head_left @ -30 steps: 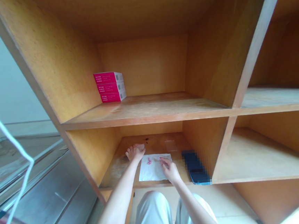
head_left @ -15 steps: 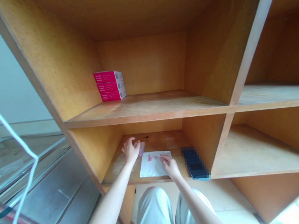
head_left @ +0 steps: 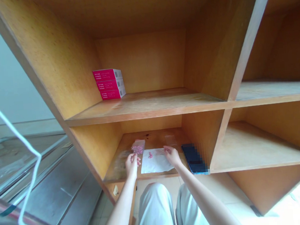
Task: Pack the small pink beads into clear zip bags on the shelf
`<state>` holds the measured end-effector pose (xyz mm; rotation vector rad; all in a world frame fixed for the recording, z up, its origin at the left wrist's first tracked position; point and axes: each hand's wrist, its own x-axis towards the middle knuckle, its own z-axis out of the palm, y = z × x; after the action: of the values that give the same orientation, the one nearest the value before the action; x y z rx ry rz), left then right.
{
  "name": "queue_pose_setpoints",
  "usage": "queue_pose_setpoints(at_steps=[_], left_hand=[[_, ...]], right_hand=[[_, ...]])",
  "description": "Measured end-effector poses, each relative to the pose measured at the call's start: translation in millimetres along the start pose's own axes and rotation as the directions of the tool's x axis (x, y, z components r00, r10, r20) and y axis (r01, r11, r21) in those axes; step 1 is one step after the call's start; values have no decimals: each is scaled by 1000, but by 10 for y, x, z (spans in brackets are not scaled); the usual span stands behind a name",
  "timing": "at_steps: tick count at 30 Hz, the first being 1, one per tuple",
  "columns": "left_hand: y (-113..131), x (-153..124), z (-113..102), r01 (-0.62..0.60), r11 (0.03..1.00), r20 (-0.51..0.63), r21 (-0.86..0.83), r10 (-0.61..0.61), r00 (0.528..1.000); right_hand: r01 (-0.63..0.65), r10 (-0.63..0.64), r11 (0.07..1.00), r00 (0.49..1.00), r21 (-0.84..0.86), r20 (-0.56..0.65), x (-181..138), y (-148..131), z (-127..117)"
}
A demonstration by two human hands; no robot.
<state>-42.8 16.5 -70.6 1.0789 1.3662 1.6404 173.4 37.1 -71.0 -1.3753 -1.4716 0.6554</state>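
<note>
A white sheet (head_left: pixel 157 165) lies on the lower shelf with a small cluster of pink beads (head_left: pixel 150 155) on it. Left of the sheet, a clear plastic bag (head_left: pixel 140 142) lies flat, with many more pink beads (head_left: pixel 136 149) at its near end. My left hand (head_left: pixel 132 165) is just in front of those beads, fingers curled together; whatever sits between the fingertips is too small to make out. Over the sheet's right edge, my right hand (head_left: pixel 172 156) has thumb and fingers pinched, and I cannot see what they hold.
A dark phone (head_left: pixel 194 159), partly pixelated, lies right of my right hand. Behind it is another flat clear bag (head_left: pixel 171 140). Three stacked pink boxes (head_left: pixel 109 84) stand on the upper shelf (head_left: pixel 151 103). Wooden side walls enclose the compartment; a white cable (head_left: pixel 12 128) hangs at left.
My left hand has come down toward me from beside the clear bag, its spread fingers now curled, uncovering the beads there. My right hand has shifted slightly right and away from me.
</note>
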Motion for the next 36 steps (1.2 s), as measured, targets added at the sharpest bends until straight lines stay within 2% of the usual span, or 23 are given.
queue_pose_setpoints(at_steps=[3, 7, 10, 13, 18, 28, 33, 36], left_hand=[[20, 0, -4, -15, 1000, -3, 4, 15, 1000], [29, -18, -11, -40, 998, 21, 43, 39, 999], [11, -24, -18, -58, 995, 54, 81, 53, 997], [-12, -20, -25, -60, 992, 66, 109, 53, 996], [-32, -13, -30, -55, 991, 67, 123, 47, 997], [22, -29, -14, -47, 990, 73, 135, 37, 997], [18, -28, -12, -49, 991, 73, 127, 40, 997], [13, -26, -15, -53, 990, 75, 132, 43, 996]], right_hand=[[-31, 15, 952, 998, -304, -54, 202, -19, -83], [-74, 41, 727, 997, -682, -64, 365, -34, -123], [-48, 73, 600, 997, -798, -6, 414, -29, -100], [-8, 68, 552, 997, -834, 36, 457, -28, -80], [-69, 155, 576, 988, -815, 25, 527, -46, -113], [-191, 233, 664, 972, -723, -43, 639, -31, -269], [-200, 190, 714, 978, -671, -89, 657, -98, -349], [-142, 64, 822, 985, -551, -159, 661, -147, -359]])
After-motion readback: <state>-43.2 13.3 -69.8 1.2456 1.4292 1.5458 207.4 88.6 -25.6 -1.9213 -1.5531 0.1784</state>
